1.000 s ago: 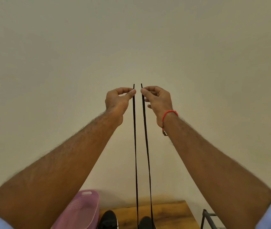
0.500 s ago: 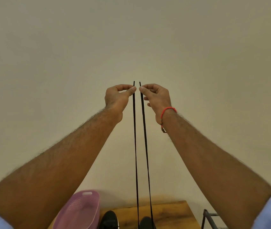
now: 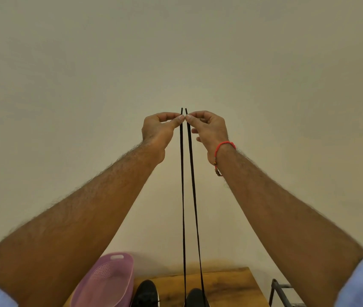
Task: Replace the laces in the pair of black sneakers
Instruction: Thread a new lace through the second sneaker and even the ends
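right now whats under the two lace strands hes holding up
The two lace strands run down to the right black sneaker on the wooden table. Where they enter the shoe is cut off by the frame edge.

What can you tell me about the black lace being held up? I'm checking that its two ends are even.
The black lace is thin, flat and dark, likely woven. Its two strands run taut and nearly parallel up from the right-hand black sneaker. The left hand pinches one end, the right hand the other, with both short tips poking above the fingers at about the same height, close together.
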Demonstrator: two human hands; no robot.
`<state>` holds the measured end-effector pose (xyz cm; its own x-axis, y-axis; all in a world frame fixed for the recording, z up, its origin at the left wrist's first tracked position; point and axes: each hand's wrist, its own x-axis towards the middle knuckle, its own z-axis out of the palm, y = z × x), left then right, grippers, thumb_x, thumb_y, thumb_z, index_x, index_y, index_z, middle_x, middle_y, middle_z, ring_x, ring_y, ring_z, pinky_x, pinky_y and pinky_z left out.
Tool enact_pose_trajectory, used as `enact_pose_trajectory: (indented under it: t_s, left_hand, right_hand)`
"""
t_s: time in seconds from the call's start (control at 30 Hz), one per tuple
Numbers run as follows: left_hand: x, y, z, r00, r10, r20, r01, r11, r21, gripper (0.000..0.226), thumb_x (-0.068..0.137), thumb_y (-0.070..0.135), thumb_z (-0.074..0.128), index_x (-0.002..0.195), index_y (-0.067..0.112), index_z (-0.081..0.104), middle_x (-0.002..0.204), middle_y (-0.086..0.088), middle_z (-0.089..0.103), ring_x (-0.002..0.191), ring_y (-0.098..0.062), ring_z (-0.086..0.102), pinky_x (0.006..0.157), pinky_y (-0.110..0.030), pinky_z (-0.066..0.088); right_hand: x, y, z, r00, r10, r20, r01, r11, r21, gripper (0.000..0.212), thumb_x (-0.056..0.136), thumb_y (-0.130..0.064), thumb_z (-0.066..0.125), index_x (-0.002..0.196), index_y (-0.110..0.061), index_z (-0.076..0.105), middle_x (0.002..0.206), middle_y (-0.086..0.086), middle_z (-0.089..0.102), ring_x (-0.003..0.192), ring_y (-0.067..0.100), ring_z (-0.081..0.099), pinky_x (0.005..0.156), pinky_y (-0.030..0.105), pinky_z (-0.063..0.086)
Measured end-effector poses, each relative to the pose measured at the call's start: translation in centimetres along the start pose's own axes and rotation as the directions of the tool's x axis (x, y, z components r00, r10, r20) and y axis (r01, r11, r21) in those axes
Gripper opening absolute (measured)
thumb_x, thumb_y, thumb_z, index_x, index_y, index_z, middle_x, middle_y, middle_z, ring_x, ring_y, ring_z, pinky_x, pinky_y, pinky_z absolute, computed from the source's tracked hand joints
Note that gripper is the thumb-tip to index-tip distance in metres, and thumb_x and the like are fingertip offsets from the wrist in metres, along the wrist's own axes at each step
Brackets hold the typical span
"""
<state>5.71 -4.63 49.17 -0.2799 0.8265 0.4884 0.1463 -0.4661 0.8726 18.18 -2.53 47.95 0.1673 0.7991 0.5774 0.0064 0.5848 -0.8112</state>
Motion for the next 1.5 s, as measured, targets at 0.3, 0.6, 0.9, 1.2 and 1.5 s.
enact_pose_trajectory:
  t_s: [0.3,0.6,0.9,1.2,1.5]
  left_hand:
    - [0.3,-0.6,-0.4,1.000,0.001,0.018,-0.001,1.000,0.012,0.018,0.086,0.034,0.080,0.101,0.026,0.076,0.110,0.010,0.071,0.113,-0.016,0.060,0.099,-0.040,0.047]
    - [1.1,-6.6,-3.9,0.988,0.152,0.005,-0.145,0.930,0.337,0.003,0.098,0.023,0.066,0.101,0.024,0.066,0.084,0.009,0.076,0.075,0.000,0.063,0.056,-0.018,0.047]
    - [-4.2,-21.0,-5.3,0.966,0.047,0.254,-0.191,0.794,0.577,0.022,0.098,0.012,0.060,0.094,0.033,0.067,0.084,0.013,0.072,0.051,-0.017,0.067,0.059,-0.036,0.058]
    - [-14.3,-33.6,-3.3,0.865,-0.317,0.389,-0.031,0.740,0.671,0.020,0.101,0.027,0.060,0.116,0.022,0.073,0.106,0.009,0.073,0.070,-0.004,0.068,0.074,-0.021,0.055]
    - [-22.9,-40.9,-2.7,0.704,-0.581,0.409,0.155,0.687,0.710,0.047,0.093,0.047,0.066,0.134,0.025,0.062,0.126,0.006,0.065,0.119,-0.011,0.058,0.094,-0.024,0.046]
  right_hand:
    - [0.1,0.3,0.0,1.000,-0.002,0.023,0.003,1.000,-0.030,0.013,0.088,-0.031,0.075,0.097,-0.023,0.073,0.101,0.000,0.072,0.097,0.016,0.068,0.081,0.031,0.054]
    - [-0.4,5.4,-4.9,0.993,0.117,-0.004,-0.117,0.986,-0.122,0.005,0.091,-0.015,0.069,0.095,-0.014,0.069,0.094,0.005,0.076,0.072,0.010,0.069,0.067,0.019,0.050]
    - [-5.3,16.0,-10.7,0.960,0.268,-0.076,-0.279,0.927,-0.252,0.007,0.089,-0.012,0.070,0.087,-0.019,0.070,0.091,0.006,0.074,0.077,0.014,0.065,0.063,0.015,0.046]
    - [-16.3,29.3,-8.5,0.813,0.581,0.048,-0.525,0.765,-0.372,0.003,0.090,-0.017,0.070,0.089,-0.015,0.072,0.093,0.001,0.074,0.091,0.016,0.068,0.075,0.023,0.047]
    - [-26.5,38.6,-7.0,0.579,0.815,-0.025,-0.694,0.477,-0.539,0.010,0.099,-0.022,0.053,0.097,-0.016,0.060,0.091,0.002,0.062,0.083,0.017,0.057,0.074,0.031,0.045]
